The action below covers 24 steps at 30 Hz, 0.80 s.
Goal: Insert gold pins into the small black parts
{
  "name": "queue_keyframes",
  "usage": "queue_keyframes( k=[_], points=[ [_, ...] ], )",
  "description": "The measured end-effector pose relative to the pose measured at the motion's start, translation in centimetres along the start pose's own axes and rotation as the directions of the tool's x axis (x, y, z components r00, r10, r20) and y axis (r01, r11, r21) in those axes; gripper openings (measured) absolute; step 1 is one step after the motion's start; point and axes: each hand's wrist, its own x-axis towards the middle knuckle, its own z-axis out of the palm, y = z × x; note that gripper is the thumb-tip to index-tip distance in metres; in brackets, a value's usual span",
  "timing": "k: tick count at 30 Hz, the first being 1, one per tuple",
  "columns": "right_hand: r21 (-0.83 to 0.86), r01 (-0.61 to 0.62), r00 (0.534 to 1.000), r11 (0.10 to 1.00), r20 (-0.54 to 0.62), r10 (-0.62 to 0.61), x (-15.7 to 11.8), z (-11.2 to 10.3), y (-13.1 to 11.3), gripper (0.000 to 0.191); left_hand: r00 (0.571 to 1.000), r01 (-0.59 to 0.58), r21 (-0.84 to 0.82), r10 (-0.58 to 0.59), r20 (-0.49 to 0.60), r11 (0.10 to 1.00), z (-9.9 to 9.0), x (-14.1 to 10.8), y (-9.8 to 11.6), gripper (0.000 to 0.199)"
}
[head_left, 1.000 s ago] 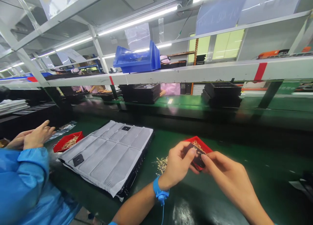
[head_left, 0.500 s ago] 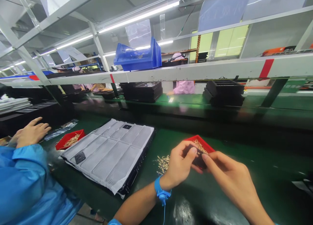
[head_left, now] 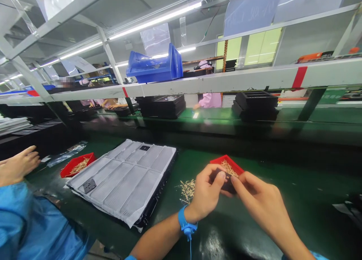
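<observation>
My left hand (head_left: pixel 207 190), with a blue strap round its wrist, grips a small dark part (head_left: pixel 227 183) between thumb and fingers. The fingers of my right hand (head_left: pixel 261 199) are pinched at the right side of the same part; whether they hold a smaller piece there is too small to tell. Just behind the hands is a red tray (head_left: pixel 239 170) of small pale pieces (head_left: pixel 227 167). More pale pieces (head_left: pixel 187 190) lie loose on the green surface left of my left hand.
A white-covered panel (head_left: pixel 121 180) with two black pieces lies to the left, beside another red tray (head_left: pixel 64 172). A co-worker's hand (head_left: pixel 21 165) is at the far left. A shelf beam (head_left: pixel 226 80) with a blue bin (head_left: pixel 155 65) crosses ahead, with black stacks (head_left: pixel 256 105) beyond.
The co-worker's hand and blue sleeve have moved left. The view has shifted slightly. My hands keep nearly the same grip on the dark part.
</observation>
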Motion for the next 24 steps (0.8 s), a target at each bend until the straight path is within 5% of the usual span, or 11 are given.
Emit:
queue_keyframes(
  k=[11, 19, 24],
  points=[
    [-0.061, 0.009, 0.998, 0.998, 0.06, -0.005, 0.3, -0.4, -0.3, 0.037, 0.999, -0.026, 0.032, 0.027, -0.02, 0.999, 0.1, -0.2, -0.3, 0.032],
    [-0.087, -0.103, 0.984, 0.991, 0.135, 0.114, 1.0, -2.0, -0.5, 0.041, 1.0, -0.016, -0.006, 0.016, -0.026, 1.0, 0.2, -0.2, -0.4, 0.035],
    [0.129, -0.233, 0.948, 0.964, 0.25, 0.196, 1.3, -3.1, -0.3, 0.032, 0.998, -0.019, -0.068, 0.014, -0.067, 0.998, 0.1, -0.4, 0.9, 0.038]
  ],
)
